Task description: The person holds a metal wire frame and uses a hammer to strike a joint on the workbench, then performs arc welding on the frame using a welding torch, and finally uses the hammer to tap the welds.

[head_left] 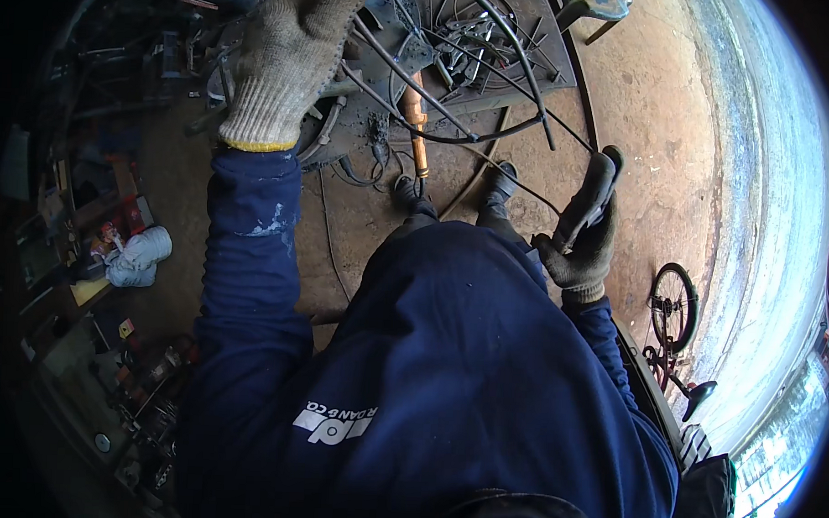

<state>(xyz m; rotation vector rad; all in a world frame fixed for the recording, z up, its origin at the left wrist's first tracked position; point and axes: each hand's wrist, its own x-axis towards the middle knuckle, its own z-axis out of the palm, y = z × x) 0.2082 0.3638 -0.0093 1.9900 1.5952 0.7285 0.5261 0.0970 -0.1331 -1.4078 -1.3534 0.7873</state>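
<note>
My left hand [289, 63], in a pale knit work glove with a yellow cuff edge, reaches over the workbench at the top. Its fingertips run beyond the picture's upper edge, so their grip is hidden. Close beside it is a frame of bent dark metal rods [474, 136], jutting past the bench edge. On the right, my right hand [584, 228] wears a dark grey glove. Its fingers are stretched out and its thumb stands apart. Thin dark rods run toward its fingertips and palm; whether they touch is unclear. A copper-coloured cylindrical tool [415, 122] lies below the frame.
The metal workbench [521, 94] carries a heap of metal pieces [468, 46]. Cables [333, 229] trail over the floor near my shoes [499, 182]. A chair [597, 5] stands at upper right, a bicycle [673, 309] at right. Clutter and a white bundle [141, 254] lie left.
</note>
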